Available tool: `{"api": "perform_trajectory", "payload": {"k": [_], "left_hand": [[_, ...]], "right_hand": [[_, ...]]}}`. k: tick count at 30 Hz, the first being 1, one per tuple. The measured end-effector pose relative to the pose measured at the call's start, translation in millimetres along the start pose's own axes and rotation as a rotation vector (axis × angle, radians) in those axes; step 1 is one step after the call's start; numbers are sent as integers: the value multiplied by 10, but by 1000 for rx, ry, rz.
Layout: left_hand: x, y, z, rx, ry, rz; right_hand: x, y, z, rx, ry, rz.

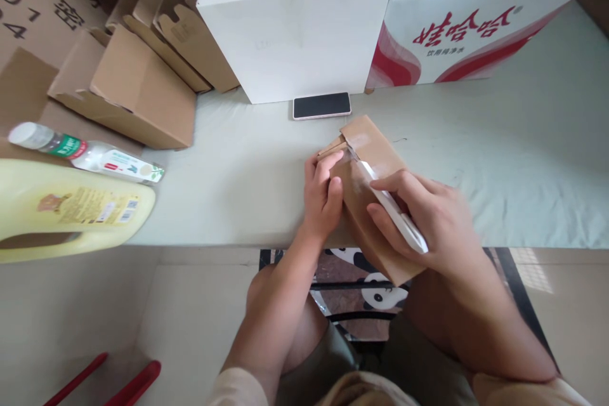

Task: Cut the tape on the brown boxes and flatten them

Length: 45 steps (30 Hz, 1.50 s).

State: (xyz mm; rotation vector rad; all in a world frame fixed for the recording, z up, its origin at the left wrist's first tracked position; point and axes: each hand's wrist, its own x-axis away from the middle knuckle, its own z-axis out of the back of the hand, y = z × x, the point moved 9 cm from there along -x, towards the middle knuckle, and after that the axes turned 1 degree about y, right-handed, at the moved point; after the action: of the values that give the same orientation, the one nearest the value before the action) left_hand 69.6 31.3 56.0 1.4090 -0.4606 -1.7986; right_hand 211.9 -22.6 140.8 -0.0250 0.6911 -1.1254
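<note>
A small brown cardboard box (364,209) lies at a slant across the table's front edge, its near end sticking out over my lap. My left hand (324,190) grips the box at its far left end, fingers curled over the edge by the flap. In my right hand (431,216) is a white utility knife (392,206), held along the box with the blade end at the flap seam. Shiny clear tape (359,139) shows on the cardboard near the blade. The tip itself is hard to make out.
A phone (322,106) lies beyond the box, before a white carton (295,38) and a printed water carton (457,38). At left stand brown boxes (143,82), a clear bottle (95,155) and a yellow jug (80,206). Pale cloth covers the table (533,158).
</note>
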Motion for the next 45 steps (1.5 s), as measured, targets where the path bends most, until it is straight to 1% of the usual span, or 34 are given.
{"api": "perform_trajectory", "payload": {"k": [3, 8, 13, 15, 19, 28, 33, 39, 45], "left_hand": [[0, 4, 0, 15, 3, -2], [3, -16, -12, 16, -8, 15], [5, -16, -5, 23, -4, 18], [11, -34, -9, 14, -8, 41], [22, -59, -14, 24, -7, 64], [15, -35, -5, 34, 2, 48], [6, -24, -6, 25, -7, 62], [8, -34, -15, 13, -17, 72], [13, -38, -16, 36, -18, 83]], "right_hand": [[-4, 34, 31, -6, 41, -52], [-26, 34, 3, 36, 8, -69], [-4, 77, 52, -68, 18, -127], [3, 76, 75, -88, 39, -121], [-9, 55, 81, -57, 61, -86], [5, 93, 80, -97, 56, -91], [49, 107, 143, -152, 129, -84], [71, 181, 152, -243, 141, -144], [62, 165, 183, -263, 166, -142]]}}
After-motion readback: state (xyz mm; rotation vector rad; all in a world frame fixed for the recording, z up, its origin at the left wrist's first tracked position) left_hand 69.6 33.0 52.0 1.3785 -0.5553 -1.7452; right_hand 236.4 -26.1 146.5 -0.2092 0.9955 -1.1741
